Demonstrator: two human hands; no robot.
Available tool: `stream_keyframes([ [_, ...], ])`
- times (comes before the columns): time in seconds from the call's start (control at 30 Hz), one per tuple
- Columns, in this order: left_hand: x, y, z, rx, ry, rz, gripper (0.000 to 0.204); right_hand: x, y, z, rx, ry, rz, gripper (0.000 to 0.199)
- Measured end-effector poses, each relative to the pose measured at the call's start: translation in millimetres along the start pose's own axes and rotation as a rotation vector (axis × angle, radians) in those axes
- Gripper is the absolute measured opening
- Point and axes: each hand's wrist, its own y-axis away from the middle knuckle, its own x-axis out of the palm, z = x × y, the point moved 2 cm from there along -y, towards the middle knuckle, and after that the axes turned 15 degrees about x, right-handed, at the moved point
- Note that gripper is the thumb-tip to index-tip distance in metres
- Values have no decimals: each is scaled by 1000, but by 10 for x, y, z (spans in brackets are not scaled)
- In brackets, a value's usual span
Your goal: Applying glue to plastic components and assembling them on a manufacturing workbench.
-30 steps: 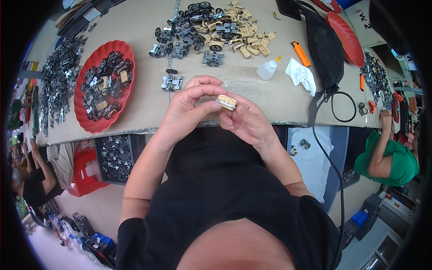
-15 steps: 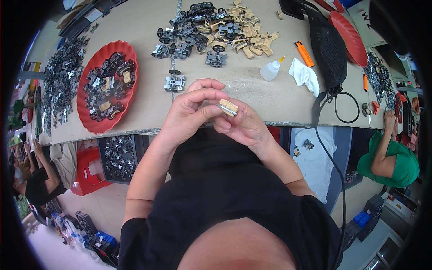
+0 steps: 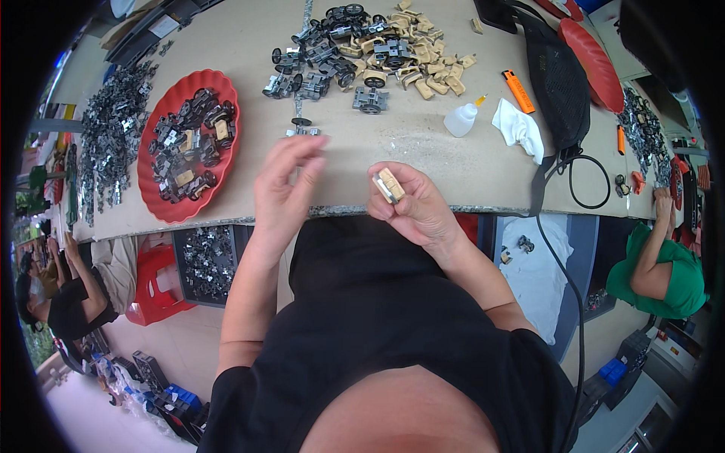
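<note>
My right hand (image 3: 417, 210) is closed on a small tan plastic car body (image 3: 390, 183) with a pale grey strip along one side, held up over the table's near edge. My left hand (image 3: 284, 181) is apart from it, fingers loosely spread and slightly smeared by motion, with nothing visible in it. Just beyond those fingertips lies a silver-grey toy car chassis (image 3: 302, 131) with a black wheel, partly covered by the hand. Another grey chassis (image 3: 370, 100) lies farther off, before a heap of wheeled chassis (image 3: 321, 53) and tan car bodies (image 3: 438, 64).
On the left stands a red scalloped tray (image 3: 230, 151) of parts, beside a pile of grey pieces (image 3: 113, 128). To the right are a dropper bottle (image 3: 460, 119), white cloth (image 3: 518, 128), orange cutter (image 3: 519, 91) and black bag (image 3: 557, 83) with a cable. Co-workers sit at both sides.
My left hand has let go of the tan car body and moved left toward the near chassis. My right hand keeps the body, now turned more upright.
</note>
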Motion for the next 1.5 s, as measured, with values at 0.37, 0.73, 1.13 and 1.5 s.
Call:
stream_keyframes([
  [0.37, -231, -31, 154, 79, -566, 50, 58, -85, 58, 55, -28, 4, -55, 59],
  [0.73, -269, 2, 264, 92, -648, 156, 40, -72, -4, 171, -45, 88, -106, 61],
  [1.13, -180, -44, 213, 135, -642, 117, 42, 19, -70, 194, -9, 142, -205, 64],
  [1.5, 175, -29, -64, -216, 422, 133, 39, -30, -89, 165, 19, 131, -175, 55],
])
